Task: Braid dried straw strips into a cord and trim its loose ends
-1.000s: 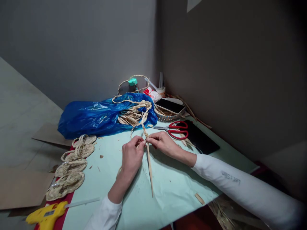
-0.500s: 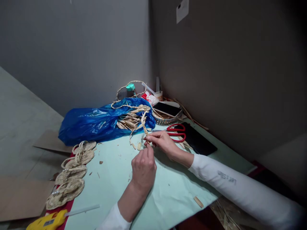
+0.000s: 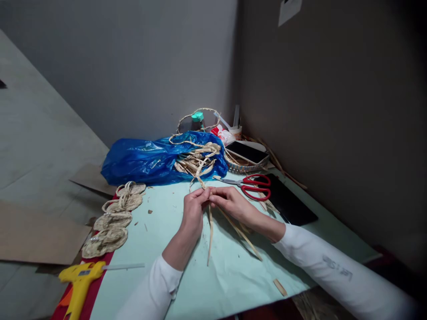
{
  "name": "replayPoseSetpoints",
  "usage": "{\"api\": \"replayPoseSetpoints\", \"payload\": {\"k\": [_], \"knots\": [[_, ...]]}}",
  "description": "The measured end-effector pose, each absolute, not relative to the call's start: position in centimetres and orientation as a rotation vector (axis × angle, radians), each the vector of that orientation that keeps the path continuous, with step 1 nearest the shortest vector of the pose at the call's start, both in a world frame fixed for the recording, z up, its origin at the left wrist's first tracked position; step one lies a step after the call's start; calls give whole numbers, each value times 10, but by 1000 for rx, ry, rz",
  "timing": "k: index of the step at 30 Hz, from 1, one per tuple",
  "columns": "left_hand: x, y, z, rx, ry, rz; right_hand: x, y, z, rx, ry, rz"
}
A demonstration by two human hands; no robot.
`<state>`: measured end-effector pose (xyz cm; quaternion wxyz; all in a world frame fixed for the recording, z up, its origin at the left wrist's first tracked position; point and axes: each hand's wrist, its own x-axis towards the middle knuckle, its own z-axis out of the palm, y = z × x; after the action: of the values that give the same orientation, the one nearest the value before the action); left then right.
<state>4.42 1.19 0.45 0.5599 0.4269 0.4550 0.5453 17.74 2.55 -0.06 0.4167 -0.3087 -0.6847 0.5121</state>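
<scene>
My left hand (image 3: 194,210) and right hand (image 3: 233,203) meet above the middle of the counter (image 3: 160,262), both pinching the straw braid (image 3: 200,180) and covering the spot where its strands cross. The braid runs from my grip back to the open mouth of the blue plastic bag (image 3: 140,160), where I lose it among the bundled straw (image 3: 191,162). Loose strands (image 3: 211,235) trail toward me. The red-handled scissors (image 3: 255,189) partly overlap a black slab (image 3: 290,202), probably a tablet. The lower edge of my view cuts off the yellow glue gun's (image 3: 80,284) handle.
</scene>
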Motion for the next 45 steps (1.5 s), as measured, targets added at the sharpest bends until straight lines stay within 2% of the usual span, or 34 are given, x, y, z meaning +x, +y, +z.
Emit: {"api": "replayPoseSetpoints", "payload": {"k": [6, 15, 23, 28, 34, 45], "knots": [[39, 18, -3, 869, 1060, 1279, 173, 25, 0, -805, -1783, 1320], [42, 15, -10, 893, 1002, 1188, 168, 29, -15, -913, -1580, 1332], [38, 13, -14, 904, 961, 1093, 176, 29, -14, -925, -1763, 1269], [35, 13, -19, 1017, 1090, 1091, 186, 29, -6, -1060, -2058, 1007], [42, 11, -27, 1199, 1363, 1277, 187, 23, 1, -1411, -2436, 296], [47, 14, -35, 1258, 1487, 1459, 168, -14, 19, -1477, -2571, -171]]}}
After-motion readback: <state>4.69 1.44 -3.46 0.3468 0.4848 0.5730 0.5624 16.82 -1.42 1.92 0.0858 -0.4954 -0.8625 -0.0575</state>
